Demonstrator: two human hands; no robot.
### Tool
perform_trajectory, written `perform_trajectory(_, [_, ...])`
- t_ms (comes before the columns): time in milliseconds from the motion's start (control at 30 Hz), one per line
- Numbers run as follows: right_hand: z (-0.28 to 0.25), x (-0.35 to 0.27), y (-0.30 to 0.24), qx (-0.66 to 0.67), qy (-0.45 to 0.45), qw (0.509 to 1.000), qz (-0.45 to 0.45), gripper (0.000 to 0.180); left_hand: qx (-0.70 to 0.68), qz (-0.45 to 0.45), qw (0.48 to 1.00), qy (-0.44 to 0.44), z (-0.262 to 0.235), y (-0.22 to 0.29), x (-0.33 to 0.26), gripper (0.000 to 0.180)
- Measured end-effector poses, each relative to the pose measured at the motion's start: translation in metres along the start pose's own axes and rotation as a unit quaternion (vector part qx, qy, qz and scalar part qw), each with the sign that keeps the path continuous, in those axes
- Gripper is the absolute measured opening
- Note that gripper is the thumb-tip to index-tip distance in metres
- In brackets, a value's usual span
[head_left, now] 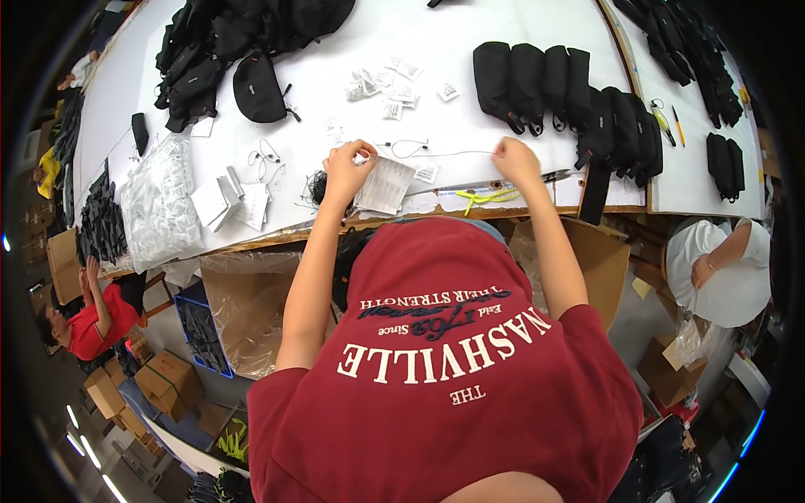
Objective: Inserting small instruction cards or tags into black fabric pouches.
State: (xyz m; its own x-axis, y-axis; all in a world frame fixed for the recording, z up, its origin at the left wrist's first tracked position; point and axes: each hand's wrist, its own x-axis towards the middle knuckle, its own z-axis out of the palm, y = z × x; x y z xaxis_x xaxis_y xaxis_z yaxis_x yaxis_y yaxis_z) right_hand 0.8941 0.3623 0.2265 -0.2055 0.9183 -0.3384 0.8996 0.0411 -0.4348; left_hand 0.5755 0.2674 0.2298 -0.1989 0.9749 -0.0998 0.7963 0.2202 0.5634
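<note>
My right hand pinches the end of a thin dark cord, stretched toward the left with a small loop in it. My left hand is closed in a pinch beside a printed paper leaflet; what lies between its fingertips is too small to make out. A small white label rests right of the leaflet. Left of my left hand sits a tangle of black cords. Another loose looped cord lies farther left, above folded white leaflets.
Black pouches form a heap far left and a row at right. Small white packets are scattered centrally. A clear plastic bag bulges at left. Yellow-green cord and dark-tipped tool lie near the table edge.
</note>
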Motion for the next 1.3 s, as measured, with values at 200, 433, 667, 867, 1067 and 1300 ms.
perform_trajectory(200, [-0.011,-0.016,0.025,-0.04,0.113,0.992,0.047,0.018,-0.095,-0.011,0.995,-0.027,-0.023,0.021,0.001,0.016])
perform_trajectory(433, [0.035,-0.005,-0.041,0.069,0.048,0.99,-0.116,0.015,-0.322,-0.069,0.931,-0.16,-0.057,0.04,-0.014,0.026])
perform_trajectory(667, [0.029,0.003,-0.044,0.049,-0.002,0.986,-0.16,0.012,-0.321,-0.094,0.863,-0.379,-0.068,0.054,-0.028,0.033])
perform_trajectory(867, [-0.016,-0.028,-0.076,0.547,-0.155,0.821,-0.063,0.011,-0.274,-0.092,0.882,-0.373,-0.04,0.063,-0.027,0.047])
perform_trajectory(1067, [-0.042,-0.061,-0.096,0.57,-0.134,0.809,-0.05,0.009,-0.475,-0.115,0.857,-0.163,-0.048,0.095,-0.037,0.046])
perform_trajectory(1300, [-0.052,-0.079,-0.117,0.625,-0.12,0.77,-0.049,0.007,-0.49,-0.136,0.841,-0.186,-0.056,0.1,-0.043,0.054])
